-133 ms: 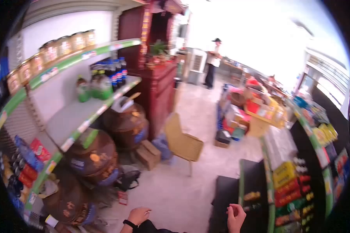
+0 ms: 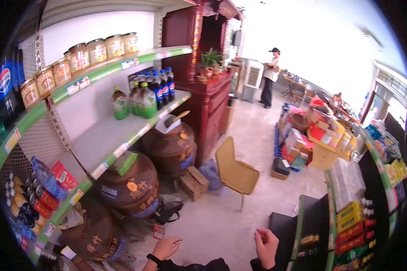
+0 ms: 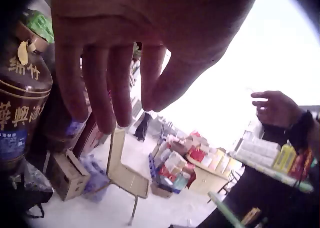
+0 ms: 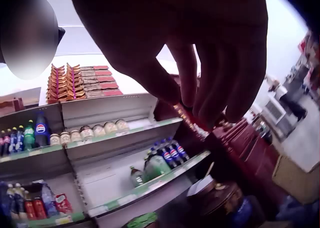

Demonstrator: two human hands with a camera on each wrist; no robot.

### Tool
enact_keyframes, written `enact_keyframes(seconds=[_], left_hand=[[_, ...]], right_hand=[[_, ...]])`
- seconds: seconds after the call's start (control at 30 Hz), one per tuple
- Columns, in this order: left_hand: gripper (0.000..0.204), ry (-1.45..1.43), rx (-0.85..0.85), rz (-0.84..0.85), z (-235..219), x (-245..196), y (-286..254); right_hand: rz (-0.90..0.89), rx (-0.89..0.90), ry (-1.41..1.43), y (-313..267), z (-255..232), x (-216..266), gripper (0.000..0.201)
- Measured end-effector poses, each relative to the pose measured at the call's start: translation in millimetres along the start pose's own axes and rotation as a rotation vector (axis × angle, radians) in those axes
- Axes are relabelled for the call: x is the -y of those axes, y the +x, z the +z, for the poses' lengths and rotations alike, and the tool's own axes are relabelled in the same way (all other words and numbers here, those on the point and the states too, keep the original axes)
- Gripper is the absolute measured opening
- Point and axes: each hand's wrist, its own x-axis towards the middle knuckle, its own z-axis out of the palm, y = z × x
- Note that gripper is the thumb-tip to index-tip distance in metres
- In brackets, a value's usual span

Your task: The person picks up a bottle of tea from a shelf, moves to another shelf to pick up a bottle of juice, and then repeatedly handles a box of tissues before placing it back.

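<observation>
We've got both hands low at the near edge of the head view, nothing in either: left hand [image 2: 166,248] hangs with fingers loosely curled, relaxed, and the left wrist view confirms the fingers [image 3: 102,82] dangle free of any object; right hand [image 2: 266,247] is raised a bit, fingers bent loosely inward, also empty as far as we can see, and the right wrist view shows only its fingers [image 4: 215,82] against the shelves. Nearest things: a brown jar [image 2: 91,237] on the floor just left of the left hand, and a dark counter [image 2: 309,221] just right of the right hand; neither is touched. The jars sit on the floor under the left shelf [image 2: 122,131], likely because they look too bulky for the racks, while small jars and bottles [image 2: 156,88] line the shelf edges label-out for reach. A yellow chair [image 2: 237,171] stands in the aisle, well apart from both hands. Hidden or unclear: the forearms are cut off by the frame bottom, a dark sleeve covers the wrists, the palms aren't visible in the head view, both wrist views are mostly blocked by fingers in shadow, and the jar labels are too small to read. The far person [image 2: 270,77] is tiny and washed out by backlight.
</observation>
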Motion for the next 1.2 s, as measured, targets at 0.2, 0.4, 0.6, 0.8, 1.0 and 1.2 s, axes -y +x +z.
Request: enact_keyframes(seconds=[0.2,0.4,0.6,0.8,1.0,1.2], left_hand=[[0.023,-0.401,-0.234,-0.101,-50.4,-24.9,34.6],[0.025,-0.488,-0.489,-0.040,-117.8,-19.6,129.6],[0.035,-0.496,-0.736,-0.037,-204.2,-9.5,272.4],[0.061,-0.354,-0.984,-0.155,-260.6,3.8,411.7],[0.083,-0.290,-1.154,-0.257,-279.8,33.0,483.4],[0.094,-0.309,-1.222,-0.246,-281.1,41.7,503.8]], right_hand=[[-0.045,0.452,0.111,61.4,103.4,15.2,0.020],[-0.109,0.697,0.264,172.1,229.4,32.1,0.024],[-0.186,0.798,0.486,309.5,360.3,69.6,0.033],[-0.353,0.889,0.544,424.0,460.0,108.3,0.052],[-0.512,0.918,0.538,462.4,531.4,119.3,0.059],[-0.613,0.920,0.527,469.1,547.7,119.5,0.057]])
